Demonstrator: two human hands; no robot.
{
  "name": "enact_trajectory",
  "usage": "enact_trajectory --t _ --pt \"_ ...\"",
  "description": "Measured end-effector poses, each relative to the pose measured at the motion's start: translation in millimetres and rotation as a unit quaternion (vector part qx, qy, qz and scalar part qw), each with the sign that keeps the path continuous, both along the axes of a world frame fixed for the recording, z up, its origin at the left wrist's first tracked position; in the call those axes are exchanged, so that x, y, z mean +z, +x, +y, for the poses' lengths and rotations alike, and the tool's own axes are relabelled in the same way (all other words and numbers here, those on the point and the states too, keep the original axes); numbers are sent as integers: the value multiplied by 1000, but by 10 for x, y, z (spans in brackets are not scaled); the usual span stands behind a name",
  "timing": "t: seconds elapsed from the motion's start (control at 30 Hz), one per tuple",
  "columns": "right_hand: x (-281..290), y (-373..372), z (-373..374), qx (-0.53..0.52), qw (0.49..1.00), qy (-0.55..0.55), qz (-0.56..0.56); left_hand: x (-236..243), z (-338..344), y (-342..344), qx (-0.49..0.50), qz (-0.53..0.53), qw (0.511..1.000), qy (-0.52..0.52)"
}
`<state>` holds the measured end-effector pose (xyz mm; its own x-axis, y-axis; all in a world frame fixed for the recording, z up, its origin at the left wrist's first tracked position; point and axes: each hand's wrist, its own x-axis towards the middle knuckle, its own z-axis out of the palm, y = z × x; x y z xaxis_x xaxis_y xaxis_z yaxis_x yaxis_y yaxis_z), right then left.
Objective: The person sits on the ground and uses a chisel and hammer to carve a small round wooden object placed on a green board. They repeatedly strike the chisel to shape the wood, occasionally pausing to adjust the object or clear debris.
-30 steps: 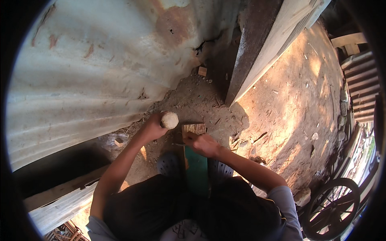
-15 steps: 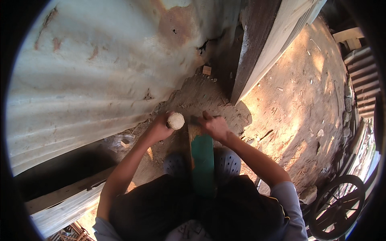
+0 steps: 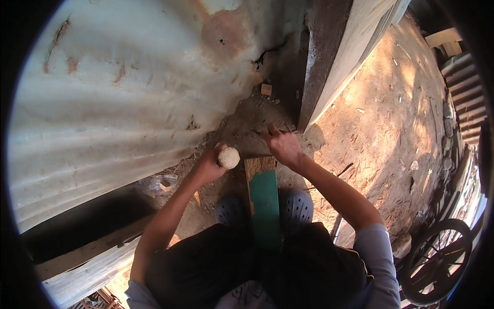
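My left hand [image 3: 208, 166] grips a wooden handle whose pale round end [image 3: 229, 157] points up toward me. A wooden plank [image 3: 264, 198], partly painted green, runs from between my feet to the bare end near my hands. My right hand [image 3: 281, 145] rests at the far end of the plank, fingers closed on something small I cannot make out. Both hands hover over dirt ground at the foot of a corrugated metal sheet [image 3: 128, 87]. My two dark perforated shoes [image 3: 296, 205] flank the plank.
A dark post and a pale board [image 3: 334, 56] lean at the upper right. A small wood block [image 3: 266, 89] lies on the dirt near the sheet's corner. A wheel [image 3: 437, 260] stands at the lower right, and timber boards [image 3: 87, 262] lie at the lower left.
Both hands have moved forward along the plank toward the metal sheet, and my view has tilted with them. The left hand keeps its grip on the handle.
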<state>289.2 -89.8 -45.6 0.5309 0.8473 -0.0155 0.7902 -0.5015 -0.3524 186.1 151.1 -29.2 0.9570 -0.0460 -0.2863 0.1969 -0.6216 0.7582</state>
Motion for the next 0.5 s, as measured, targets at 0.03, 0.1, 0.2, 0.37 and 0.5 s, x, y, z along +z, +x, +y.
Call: enact_trajectory --t 0.03,0.1,0.2,0.37,0.5 --pt "49 41 21 4 1000 0 0 12 8 -10 2 -23 1000 16" --pt "115 -329 75 125 990 27 61 12 -9 -38 6 -65 997 51" --pt "-91 -699 117 221 971 61 63 183 -72 75 -9 -76 997 18" --pt "-186 -51 378 44 995 -71 48 257 -108 46 8 -45 999 21" --pt "112 22 312 55 997 8 55 214 -103 20 28 -5 1000 -7"
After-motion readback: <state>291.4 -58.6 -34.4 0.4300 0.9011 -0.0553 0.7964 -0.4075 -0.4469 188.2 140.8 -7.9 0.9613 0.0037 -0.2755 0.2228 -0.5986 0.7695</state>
